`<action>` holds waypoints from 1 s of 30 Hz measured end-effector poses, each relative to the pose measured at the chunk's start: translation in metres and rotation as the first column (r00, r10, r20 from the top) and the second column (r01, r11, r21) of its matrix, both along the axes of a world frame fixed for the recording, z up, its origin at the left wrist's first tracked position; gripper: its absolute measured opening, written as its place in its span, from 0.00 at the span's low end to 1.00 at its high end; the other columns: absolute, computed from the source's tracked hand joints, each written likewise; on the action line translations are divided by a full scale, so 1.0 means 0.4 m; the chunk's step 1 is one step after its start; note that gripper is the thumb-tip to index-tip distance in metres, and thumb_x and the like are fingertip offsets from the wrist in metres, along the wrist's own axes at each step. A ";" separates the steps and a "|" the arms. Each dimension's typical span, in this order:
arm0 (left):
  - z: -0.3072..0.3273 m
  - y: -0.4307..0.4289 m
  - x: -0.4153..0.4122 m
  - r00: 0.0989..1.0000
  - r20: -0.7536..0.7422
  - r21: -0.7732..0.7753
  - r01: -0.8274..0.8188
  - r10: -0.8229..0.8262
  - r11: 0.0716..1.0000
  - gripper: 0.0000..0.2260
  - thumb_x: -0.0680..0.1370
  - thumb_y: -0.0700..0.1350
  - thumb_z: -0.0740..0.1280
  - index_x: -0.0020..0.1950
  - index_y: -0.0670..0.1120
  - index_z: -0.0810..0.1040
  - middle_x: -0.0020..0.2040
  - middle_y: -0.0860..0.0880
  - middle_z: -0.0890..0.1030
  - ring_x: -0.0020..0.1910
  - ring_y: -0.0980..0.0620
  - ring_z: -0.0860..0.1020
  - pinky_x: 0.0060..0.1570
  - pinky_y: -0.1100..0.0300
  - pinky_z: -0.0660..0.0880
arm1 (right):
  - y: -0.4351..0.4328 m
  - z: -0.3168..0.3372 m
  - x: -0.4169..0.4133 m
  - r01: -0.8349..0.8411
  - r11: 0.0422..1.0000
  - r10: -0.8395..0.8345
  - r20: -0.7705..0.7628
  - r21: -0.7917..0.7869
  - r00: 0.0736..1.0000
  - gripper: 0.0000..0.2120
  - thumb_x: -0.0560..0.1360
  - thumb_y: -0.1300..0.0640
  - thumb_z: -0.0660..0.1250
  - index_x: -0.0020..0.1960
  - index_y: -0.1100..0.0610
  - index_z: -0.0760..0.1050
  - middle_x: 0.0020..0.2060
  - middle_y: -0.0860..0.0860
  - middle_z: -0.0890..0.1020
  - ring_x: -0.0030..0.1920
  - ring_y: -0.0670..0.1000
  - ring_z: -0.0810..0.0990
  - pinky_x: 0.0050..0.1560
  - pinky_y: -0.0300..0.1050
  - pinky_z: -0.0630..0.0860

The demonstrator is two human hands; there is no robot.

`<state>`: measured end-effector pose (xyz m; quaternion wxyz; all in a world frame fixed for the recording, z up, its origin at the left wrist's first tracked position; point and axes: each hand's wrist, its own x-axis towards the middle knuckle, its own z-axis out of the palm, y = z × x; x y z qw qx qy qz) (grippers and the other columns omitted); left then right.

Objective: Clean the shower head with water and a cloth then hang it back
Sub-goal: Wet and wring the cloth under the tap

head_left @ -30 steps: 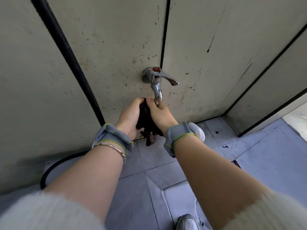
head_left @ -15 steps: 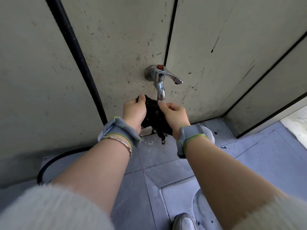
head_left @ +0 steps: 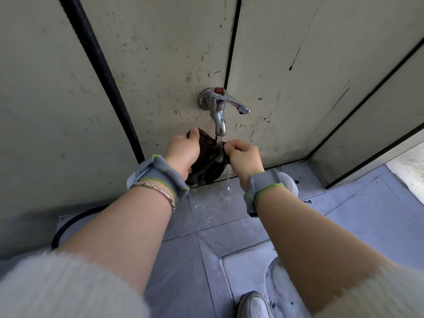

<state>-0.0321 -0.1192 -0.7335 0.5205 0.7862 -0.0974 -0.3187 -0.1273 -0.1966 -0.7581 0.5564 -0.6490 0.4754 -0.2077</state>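
A dark wet cloth [head_left: 207,160] is stretched between my two hands right under the spout of a chrome wall tap [head_left: 218,109]. A thin stream of water falls from the spout onto the cloth. My left hand [head_left: 183,150] grips the cloth's left edge, thumb on top. My right hand [head_left: 244,157] pinches the right edge with its fingertips. The shower head is not in view.
A black hose [head_left: 101,72] runs down the grey wall panel on the left and loops onto the floor [head_left: 66,228]. Water splashes on the blue-grey floor tiles [head_left: 213,203] below the tap. My white shoe [head_left: 254,306] shows at the bottom edge.
My hands have spread apart and opened the cloth out under the spout; earlier it was bunched between them. Water now splashes on the floor.
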 end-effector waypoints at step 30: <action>0.041 0.001 -0.049 0.952 -0.208 -0.224 0.179 -0.227 0.958 0.11 0.77 0.40 0.54 0.42 0.47 0.75 0.43 0.46 0.77 0.42 0.50 0.74 0.46 0.52 0.75 | 0.013 0.035 0.006 -0.128 0.934 0.068 0.185 0.335 0.980 0.07 0.74 0.66 0.62 0.45 0.56 0.76 0.38 0.55 0.80 0.39 0.55 0.80 0.42 0.49 0.79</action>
